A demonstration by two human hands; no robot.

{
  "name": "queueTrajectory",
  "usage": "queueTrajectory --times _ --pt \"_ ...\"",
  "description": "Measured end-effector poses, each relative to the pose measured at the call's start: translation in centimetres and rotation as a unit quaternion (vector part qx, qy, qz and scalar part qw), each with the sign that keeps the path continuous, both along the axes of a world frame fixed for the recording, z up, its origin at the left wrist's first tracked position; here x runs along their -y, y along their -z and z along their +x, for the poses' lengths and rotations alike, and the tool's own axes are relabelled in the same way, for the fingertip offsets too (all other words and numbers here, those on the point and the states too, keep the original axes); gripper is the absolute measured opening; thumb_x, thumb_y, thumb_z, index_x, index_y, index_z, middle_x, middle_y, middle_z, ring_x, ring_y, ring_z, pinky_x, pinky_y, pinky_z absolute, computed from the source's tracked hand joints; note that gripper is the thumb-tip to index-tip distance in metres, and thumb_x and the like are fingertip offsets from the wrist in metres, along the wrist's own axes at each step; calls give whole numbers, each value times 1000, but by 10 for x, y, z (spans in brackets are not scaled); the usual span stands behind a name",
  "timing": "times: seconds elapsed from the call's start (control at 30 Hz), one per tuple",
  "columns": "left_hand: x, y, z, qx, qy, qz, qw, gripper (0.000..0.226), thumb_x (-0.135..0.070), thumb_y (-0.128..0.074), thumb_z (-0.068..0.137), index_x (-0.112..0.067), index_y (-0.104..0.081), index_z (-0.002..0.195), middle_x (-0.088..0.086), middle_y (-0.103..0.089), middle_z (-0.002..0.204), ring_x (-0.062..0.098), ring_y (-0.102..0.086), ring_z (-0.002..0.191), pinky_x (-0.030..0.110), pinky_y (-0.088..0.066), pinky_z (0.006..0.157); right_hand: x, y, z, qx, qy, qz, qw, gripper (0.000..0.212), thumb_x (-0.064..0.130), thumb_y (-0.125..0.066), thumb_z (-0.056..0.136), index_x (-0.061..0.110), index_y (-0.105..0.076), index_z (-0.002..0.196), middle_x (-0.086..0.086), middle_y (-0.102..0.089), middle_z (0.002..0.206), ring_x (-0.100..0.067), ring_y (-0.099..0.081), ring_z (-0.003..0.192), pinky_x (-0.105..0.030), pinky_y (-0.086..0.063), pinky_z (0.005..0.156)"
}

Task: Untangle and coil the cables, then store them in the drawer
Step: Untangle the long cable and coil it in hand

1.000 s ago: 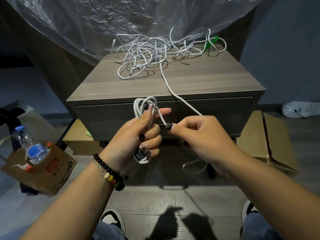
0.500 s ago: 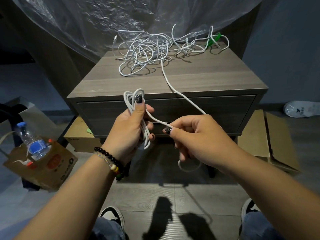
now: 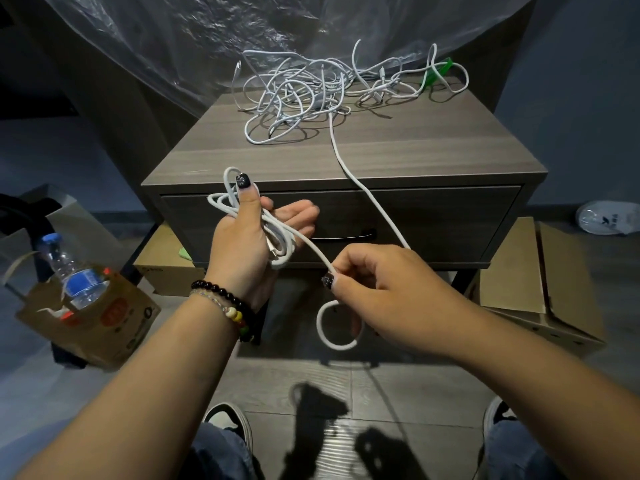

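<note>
Head view shows two hands in front of one grey wooden nightstand, which has one drawer, closed, with a dark handle at its front. On the back of the nightstand top lies one tangled heap of white cables; how many cables are in it cannot be counted, and one green tag shows at its right side. One white cable runs from that heap forward over the front edge of the nightstand and down across the drawer front to the hands. The left hand, just before the drawer's left half, carries a few finished loops of this cable across its palm; the thumb presses them down near the top while the other fingers lie nearly straight and spread apart, and a connector end shows among the loops. The right hand, lower and in front of the drawer handle, pinches the same cable between thumb and curled fingers, with one slack loop hanging beneath it. Left of the nightstand stands one paper carrier holding one water bottle. Two flat cardboard boxes show, one under the nightstand and one to its right.
</note>
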State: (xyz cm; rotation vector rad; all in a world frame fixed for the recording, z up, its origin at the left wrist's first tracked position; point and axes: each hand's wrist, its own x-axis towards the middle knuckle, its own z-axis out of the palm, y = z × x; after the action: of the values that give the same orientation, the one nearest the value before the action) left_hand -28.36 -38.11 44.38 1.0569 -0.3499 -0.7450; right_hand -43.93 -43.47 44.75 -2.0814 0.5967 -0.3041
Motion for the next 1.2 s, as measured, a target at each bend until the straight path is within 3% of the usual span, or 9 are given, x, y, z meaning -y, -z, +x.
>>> queueTrajectory --times 0.13,0.3,0.6,0.7,0.83,1.0,1.07,1.13,1.2 --pt "0 1 5 -50 -22 4 998 34 -42 -33 101 -14 -44 86 -2 -61 52 6 -60 46 19 -49 46 2 4 -1 -40 8 -45 998 17 27 -56 93 25 -64 79 -1 -68 70 -19 -65 66 -45 -56 65" --pt "2 2 12 -71 -26 -9 997 38 -44 -33 101 -17 -42 77 -6 -40 49 5 -40 36 15 -39 40 4 6 -5 -80 -1 -121 989 18 45 -58 89 29 -66 83 8 -64 73 -6 -59 64 -28 -48 55" --pt "4 2 16 -38 -78 28 996 36 -44 -36 101 -16 -43 78 -5 -40 50 8 -42 36 17 -41 42 11 1 -16 -44 44 -230 971 43 59 -53 74 30 -73 98 14 -52 81 -3 -53 73 -24 -44 64" --pt "4 5 19 -125 -82 7 989 34 -39 -39 101 -14 -44 78 -2 -51 59 7 -55 41 20 -49 44 12 -3 -20 -75 33 -192 978 44 56 -53 74 36 -71 109 14 -63 77 -2 -58 70 -24 -48 64" --pt "5 2 19 -196 -50 -76 976 24 -24 -37 103 -7 -43 88 11 -67 76 22 -72 65 45 -60 63 14 -8 -23 -108 5 -131 985 40 49 -53 71 41 -70 106 9 -69 68 -3 -56 57 -23 -45 58" --pt "6 4 14 -65 -64 -10 996 27 -24 -38 103 -12 -43 79 -3 -45 55 6 -48 40 20 -47 45 18 -8 -25 -86 -71 -21 994 22 35 -57 79 31 -76 69 -5 -61 55 -9 -41 47 -30 -37 50" --pt "6 4 13 -35 -56 10 998 26 -24 -37 103 -15 -42 79 -4 -36 54 6 -37 38 18 -40 42 16 -10 -25 -62 -105 37 992 33 22 -61 84 30 -70 53 0 -54 48 -8 -40 46 -27 -36 50" --pt "4 3 10 2 -30 38 999 25 -26 -39 103 -16 -42 79 -5 -34 54 6 -33 38 18 -37 40 16 -12 -25 -28 -144 86 985 36 14 -61 88 29 -70 57 9 -61 53 -7 -50 48 -21 -40 50" --pt "3 5 6 43 26 84 995 24 -27 -43 101 -18 -41 79 -6 -35 52 5 -32 38 17 -37 40 18 -11 -24 7 -161 111 981 22 22 -63 88 20 -75 70 -3 -71 70 -33 -62 66 -41 -50 58"
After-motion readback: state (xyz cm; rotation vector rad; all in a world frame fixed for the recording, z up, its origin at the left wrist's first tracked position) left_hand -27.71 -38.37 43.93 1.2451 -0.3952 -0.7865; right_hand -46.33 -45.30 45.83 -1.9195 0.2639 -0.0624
